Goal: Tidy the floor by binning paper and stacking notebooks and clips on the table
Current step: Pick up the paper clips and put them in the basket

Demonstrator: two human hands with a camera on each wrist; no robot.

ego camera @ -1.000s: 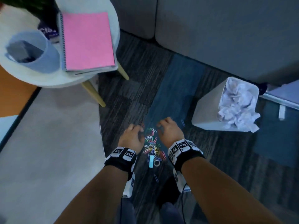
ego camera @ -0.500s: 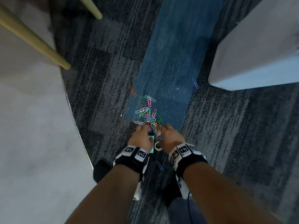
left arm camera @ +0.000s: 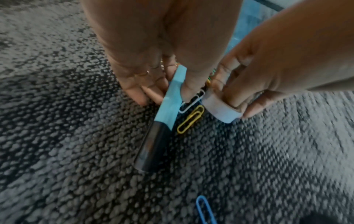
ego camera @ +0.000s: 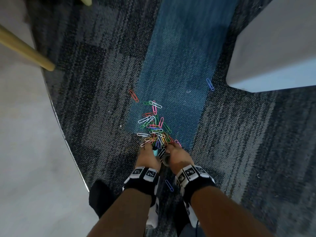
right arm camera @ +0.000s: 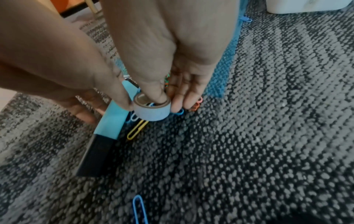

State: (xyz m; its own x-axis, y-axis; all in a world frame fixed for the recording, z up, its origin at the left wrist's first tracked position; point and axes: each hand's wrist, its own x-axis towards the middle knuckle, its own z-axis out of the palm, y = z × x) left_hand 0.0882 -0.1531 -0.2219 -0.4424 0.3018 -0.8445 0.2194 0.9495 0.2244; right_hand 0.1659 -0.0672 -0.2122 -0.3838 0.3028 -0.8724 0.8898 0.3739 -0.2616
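Observation:
A pile of coloured paper clips [ego camera: 156, 129] lies on the carpet, with single clips apart: red [ego camera: 133, 96], blue [ego camera: 210, 84] and blue [ego camera: 169, 185] between my wrists. Both hands are down at the pile's near end. My left hand [ego camera: 148, 146] pinches a light-blue and black bar-shaped object [left arm camera: 170, 106] between thumb and fingers. My right hand [right arm camera: 164, 103] holds a small pale tape roll [right arm camera: 153, 112], thumb inside it and fingers outside, fingertips resting on clips. A yellow clip [left arm camera: 190, 119] lies between the bar and the roll.
A white bin [ego camera: 273, 48] stands on the carpet at the right. A wooden table leg [ego camera: 25, 48] slants in at the upper left over a pale floor area [ego camera: 25, 151]. A dark-socked foot [ego camera: 100, 197] is beside my left forearm.
The view has dropped closer to the floor, so the table and pink notebook are out of sight. Both hands drew back to the pile's near end, onto the bar and tape roll.

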